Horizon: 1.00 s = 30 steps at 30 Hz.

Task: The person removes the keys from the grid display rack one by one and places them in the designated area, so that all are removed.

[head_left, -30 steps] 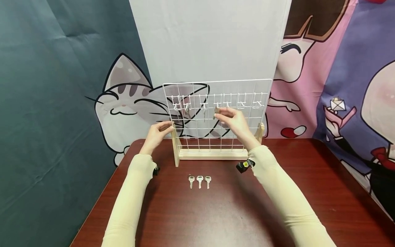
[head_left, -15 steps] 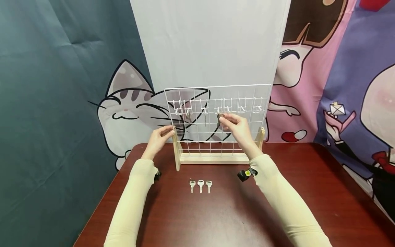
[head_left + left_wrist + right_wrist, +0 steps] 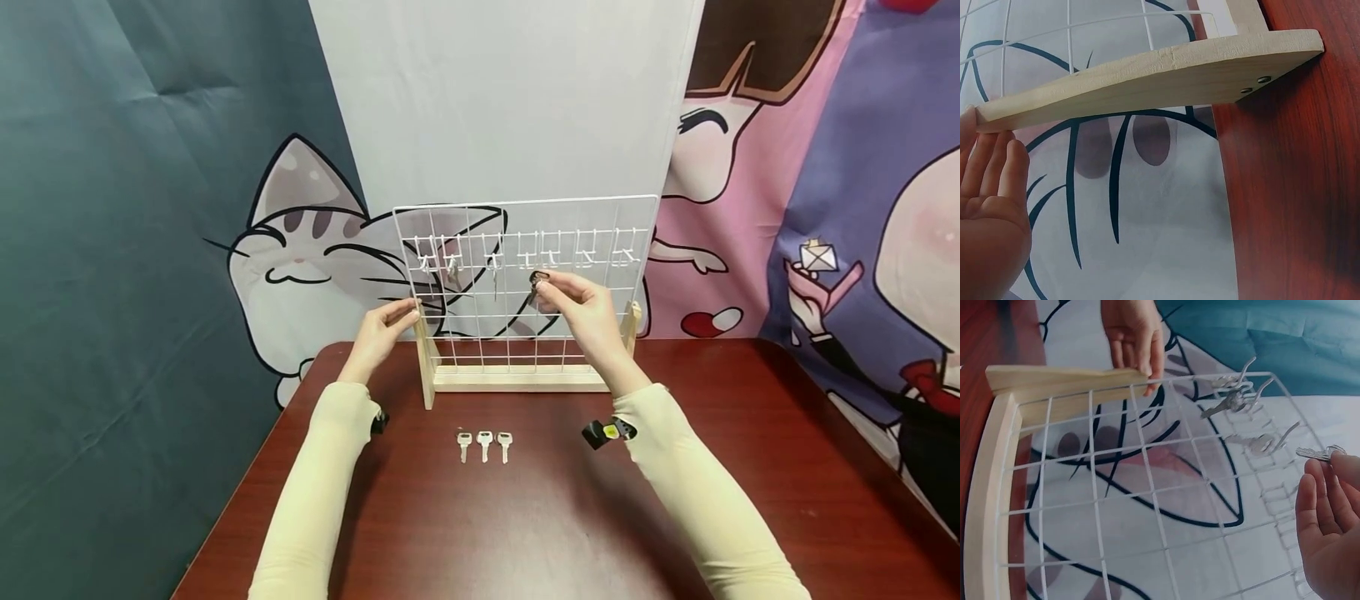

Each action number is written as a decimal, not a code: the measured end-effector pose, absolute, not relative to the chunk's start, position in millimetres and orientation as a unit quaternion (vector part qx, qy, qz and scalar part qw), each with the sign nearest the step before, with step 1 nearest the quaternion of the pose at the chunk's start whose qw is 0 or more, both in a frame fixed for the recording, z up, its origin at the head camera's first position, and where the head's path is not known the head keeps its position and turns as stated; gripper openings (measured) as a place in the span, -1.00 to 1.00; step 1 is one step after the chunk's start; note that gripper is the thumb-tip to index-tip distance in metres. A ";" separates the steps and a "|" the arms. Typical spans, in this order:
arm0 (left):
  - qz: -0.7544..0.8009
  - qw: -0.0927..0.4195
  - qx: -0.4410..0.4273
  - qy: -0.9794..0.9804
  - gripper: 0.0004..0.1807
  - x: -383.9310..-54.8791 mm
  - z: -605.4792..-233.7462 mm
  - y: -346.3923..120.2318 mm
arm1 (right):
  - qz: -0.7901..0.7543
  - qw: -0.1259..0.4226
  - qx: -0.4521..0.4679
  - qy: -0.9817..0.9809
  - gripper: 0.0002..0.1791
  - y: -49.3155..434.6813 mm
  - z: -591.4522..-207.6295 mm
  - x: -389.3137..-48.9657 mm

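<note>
Tabletop [image 3: 525, 517], apparently wooden, bears keys [image 3: 484, 438] before backdrop [image 3: 510, 108].

Tabletop [image 3: 555, 525]: loads of room up front, just steer round the three keys [image 3: 484, 439].
Wire grid [image 3: 1142, 445]: basically a wall to a straight reach.
Hooks [image 3: 550, 257]: poke out forward, snaggy, near the right hand [image 3: 590, 312].
Left post [image 3: 425, 354]: top's taken, left hand [image 3: 377, 333] grips it.

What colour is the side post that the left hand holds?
Pale beige, like bare wood; the side post shows best in the left wrist view.
</note>
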State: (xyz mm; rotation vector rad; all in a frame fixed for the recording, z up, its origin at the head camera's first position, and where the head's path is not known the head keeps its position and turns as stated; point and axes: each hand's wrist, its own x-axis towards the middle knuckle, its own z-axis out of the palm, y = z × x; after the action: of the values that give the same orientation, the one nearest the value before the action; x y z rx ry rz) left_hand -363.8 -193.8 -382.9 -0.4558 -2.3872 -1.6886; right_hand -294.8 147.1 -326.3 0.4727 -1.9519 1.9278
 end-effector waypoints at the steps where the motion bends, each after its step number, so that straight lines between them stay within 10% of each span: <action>1: -0.570 0.088 -0.153 -0.802 -0.54 -363.2 -382.3 -193.7 | 0.683 0.176 0.171 -0.688 -0.66 146.9 -325.6 -292.4; 30: -0.574 0.076 -0.155 -0.801 -0.58 -340.7 -355.3 -184.8 | 0.597 0.066 0.142 -0.787 -0.68 175.4 -372.5 -270.3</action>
State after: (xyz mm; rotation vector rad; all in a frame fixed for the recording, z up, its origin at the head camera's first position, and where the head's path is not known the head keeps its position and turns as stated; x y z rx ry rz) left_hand -340.7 -184.8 -355.3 -0.4645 -2.4014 -1.7198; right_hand -270.3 175.4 -372.5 0.4285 -2.3735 1.8004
